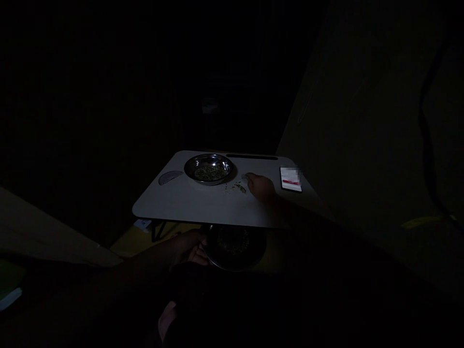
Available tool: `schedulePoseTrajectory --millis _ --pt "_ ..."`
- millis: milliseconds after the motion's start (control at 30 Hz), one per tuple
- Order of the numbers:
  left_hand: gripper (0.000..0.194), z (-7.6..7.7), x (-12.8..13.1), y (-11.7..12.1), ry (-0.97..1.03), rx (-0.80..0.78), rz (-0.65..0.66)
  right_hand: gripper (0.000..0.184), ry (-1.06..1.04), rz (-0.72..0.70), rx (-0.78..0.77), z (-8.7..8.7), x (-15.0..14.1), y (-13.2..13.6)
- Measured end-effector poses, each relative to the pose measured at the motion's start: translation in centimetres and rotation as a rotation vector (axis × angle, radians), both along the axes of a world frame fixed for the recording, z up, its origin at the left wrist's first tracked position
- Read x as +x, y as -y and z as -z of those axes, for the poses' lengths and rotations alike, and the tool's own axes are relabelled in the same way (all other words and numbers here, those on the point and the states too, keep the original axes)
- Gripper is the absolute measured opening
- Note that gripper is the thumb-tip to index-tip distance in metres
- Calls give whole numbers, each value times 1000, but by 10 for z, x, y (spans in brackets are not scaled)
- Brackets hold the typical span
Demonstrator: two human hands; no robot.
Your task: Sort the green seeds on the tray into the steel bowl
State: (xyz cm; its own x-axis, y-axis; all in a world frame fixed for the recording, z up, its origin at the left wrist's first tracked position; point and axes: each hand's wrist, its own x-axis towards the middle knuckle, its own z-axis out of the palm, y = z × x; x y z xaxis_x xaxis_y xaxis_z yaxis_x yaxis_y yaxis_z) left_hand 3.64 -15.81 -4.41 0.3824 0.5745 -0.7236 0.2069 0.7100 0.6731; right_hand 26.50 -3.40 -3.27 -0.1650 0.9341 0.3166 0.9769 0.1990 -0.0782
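Observation:
The room is very dark. A small white folding table (188, 203) bears a steel bowl (209, 167) with greenish grains in it. My right hand (260, 186) rests on the tabletop beside a scatter of loose grains (237, 187), fingers curled toward them; whether it pinches anything is too dim to tell. Below the table's near edge, my left hand (190, 246) grips the rim of a second steel bowl (235, 246), which also has some grains in it.
A phone (290, 179) with a lit screen lies at the table's right end. A grey half-round inset (169, 177) marks the table's left side, and a dark slot (252, 156) runs along its far edge. A yellowish floor (134, 241) shows beneath.

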Motion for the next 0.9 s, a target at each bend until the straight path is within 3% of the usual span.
schedulePoseTrajectory --millis 167,467,900 --pt "13 -2 0 0 -22 1 -23 32 -84 -100 68 6 8 -19" --pt "12 1 0 3 39 -18 -41 35 -261 -245 127 27 -5 -48" --pt "14 -1 1 2 32 -21 -34 36 -400 -299 30 32 -15 -43"
